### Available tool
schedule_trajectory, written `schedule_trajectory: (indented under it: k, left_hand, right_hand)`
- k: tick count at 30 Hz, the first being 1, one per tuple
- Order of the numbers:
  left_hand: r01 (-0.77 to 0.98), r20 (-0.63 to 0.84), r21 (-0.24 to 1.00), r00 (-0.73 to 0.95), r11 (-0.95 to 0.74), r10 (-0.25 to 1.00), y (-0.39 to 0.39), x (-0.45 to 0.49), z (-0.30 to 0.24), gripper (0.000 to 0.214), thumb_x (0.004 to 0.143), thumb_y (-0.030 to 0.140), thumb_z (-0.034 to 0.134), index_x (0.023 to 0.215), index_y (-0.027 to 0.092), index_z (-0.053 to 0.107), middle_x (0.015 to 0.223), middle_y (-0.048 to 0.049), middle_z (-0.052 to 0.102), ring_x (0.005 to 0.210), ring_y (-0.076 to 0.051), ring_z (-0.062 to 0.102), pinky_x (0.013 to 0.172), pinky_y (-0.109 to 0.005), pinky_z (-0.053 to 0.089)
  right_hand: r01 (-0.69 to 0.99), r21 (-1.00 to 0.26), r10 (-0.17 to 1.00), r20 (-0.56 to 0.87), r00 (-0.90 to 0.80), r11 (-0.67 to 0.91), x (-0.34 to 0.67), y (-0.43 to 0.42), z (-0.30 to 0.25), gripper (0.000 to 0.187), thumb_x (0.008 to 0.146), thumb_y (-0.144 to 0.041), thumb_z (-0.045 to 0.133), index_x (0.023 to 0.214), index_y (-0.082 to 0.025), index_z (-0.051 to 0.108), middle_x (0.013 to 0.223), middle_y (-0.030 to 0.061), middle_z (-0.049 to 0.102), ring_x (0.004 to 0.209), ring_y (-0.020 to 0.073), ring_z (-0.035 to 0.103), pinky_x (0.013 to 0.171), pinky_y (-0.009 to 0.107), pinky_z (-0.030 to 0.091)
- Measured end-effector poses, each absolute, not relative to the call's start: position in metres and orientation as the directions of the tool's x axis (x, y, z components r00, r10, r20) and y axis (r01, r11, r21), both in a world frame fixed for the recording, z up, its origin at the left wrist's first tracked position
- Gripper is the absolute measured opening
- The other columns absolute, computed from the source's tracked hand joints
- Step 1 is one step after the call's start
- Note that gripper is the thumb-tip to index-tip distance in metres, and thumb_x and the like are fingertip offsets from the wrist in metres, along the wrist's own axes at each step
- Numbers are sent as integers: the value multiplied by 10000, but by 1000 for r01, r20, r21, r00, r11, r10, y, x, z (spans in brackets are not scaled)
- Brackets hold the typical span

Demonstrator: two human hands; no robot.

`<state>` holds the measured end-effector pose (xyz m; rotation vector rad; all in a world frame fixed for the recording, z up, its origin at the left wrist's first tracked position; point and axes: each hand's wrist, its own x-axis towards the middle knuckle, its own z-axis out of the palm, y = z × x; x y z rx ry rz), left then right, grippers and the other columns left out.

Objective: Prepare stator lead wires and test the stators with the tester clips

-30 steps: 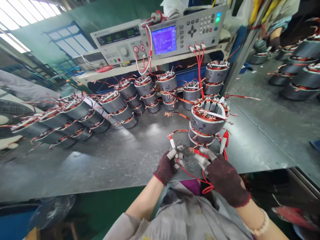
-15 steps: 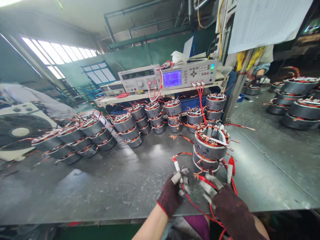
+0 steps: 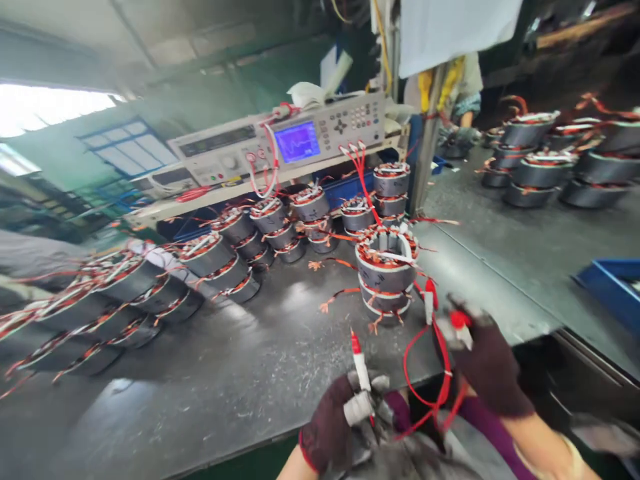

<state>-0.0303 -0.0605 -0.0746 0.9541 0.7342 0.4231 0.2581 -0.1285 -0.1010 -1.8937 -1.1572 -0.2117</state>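
Observation:
My left hand [image 3: 340,417], in a dark knit glove with taped fingertips, is closed round a white test clip with a red tip [image 3: 359,363] at the near table edge. My right hand [image 3: 483,360], gloved too and blurred, grips a second red-tipped clip [image 3: 459,327] on a red lead [image 3: 425,393]. A third clip [image 3: 429,300] hangs beside a stack of two wound motor stators [image 3: 385,270] just beyond both hands. Red leads [image 3: 361,173] run from the stack up to a tester with a blue screen [image 3: 299,141].
Rows of stacked stators [image 3: 220,260] cover the left and back of the grey metal table [image 3: 240,373]. More stators [image 3: 540,167] stand on the right table, where another person's gloved hands [image 3: 457,133] work. A blue bin [image 3: 610,287] sits at the right edge.
Both hands have pulled back from the stator stack toward me, each carrying a clip; the right hand moved right. The camera view swung left and up.

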Motion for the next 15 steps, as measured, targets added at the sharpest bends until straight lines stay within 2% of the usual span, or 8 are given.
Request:
schedule_trajectory:
  k: [1, 4, 6, 8, 10, 12, 15]
  left_hand:
    - [47, -374, 862, 731, 505, 571, -67, -30, -71, 519, 765, 506, 938, 1142, 163, 843, 1000, -137, 801, 881, -232, 730, 827, -327, 561]
    - [147, -342, 896, 831, 420, 439, -80, -18, -64, 511, 806, 537, 903, 1160, 173, 850, 1125, -159, 800, 1006, -268, 717, 935, -370, 546]
    - [179, -335, 906, 857, 383, 392, -83, -6, -63, 522, 821, 553, 884, 1176, 172, 847, 1157, -165, 795, 1004, -270, 713, 916, -363, 547]
    - [189, -340, 902, 865, 387, 370, -82, 5, -60, 542, 827, 557, 875, 1201, 166, 835, 1103, -165, 796, 920, -250, 716, 827, -333, 553]
    - [182, -352, 891, 855, 416, 381, -76, 13, -54, 579, 832, 567, 861, 1240, 159, 808, 988, -147, 790, 795, -216, 701, 705, -291, 527]
    - [190, -348, 912, 828, 363, 440, -67, 23, -44, 552, 856, 563, 835, 1226, 155, 806, 914, -121, 779, 729, -196, 672, 659, -276, 494]
    - [199, -305, 947, 799, 251, 518, -58, 48, -34, 342, 789, 471, 898, 972, 186, 859, 865, -88, 773, 785, -230, 655, 739, -324, 504]
  right_hand:
    - [731, -639, 592, 500, 632, -241, 266, -119, -104, 548, 1031, -510, 520, 1467, -185, 583, 1345, 200, 706, 1218, 379, 693, 996, 552, 587]
    - [601, -735, 669, 277, 690, -315, 284, -87, -121, 623, 1013, -535, 522, 1490, -138, 567, 1436, 241, 661, 1335, 391, 638, 1077, 579, 544]
    - [568, -753, 698, 209, 685, -331, 291, -72, -130, 598, 978, -523, 580, 1453, -159, 600, 1384, 219, 703, 1289, 375, 674, 1055, 554, 561]
    - [563, -758, 712, 193, 675, -328, 295, -71, -131, 544, 954, -518, 614, 1364, -164, 658, 1312, 208, 741, 1222, 375, 709, 1030, 547, 572]
    - [568, -760, 729, 189, 658, -315, 296, -87, -125, 471, 944, -521, 616, 1243, -169, 708, 1228, 193, 773, 1150, 379, 736, 1001, 550, 581]
    - [557, -784, 752, 187, 633, -274, 293, -114, -113, 410, 949, -536, 613, 1155, -199, 726, 1115, 142, 802, 1039, 354, 765, 932, 521, 613]
    - [431, -902, 844, 217, 491, -19, 278, -160, -100, 419, 958, -551, 646, 1240, -246, 700, 1085, 93, 807, 990, 309, 776, 877, 469, 652]
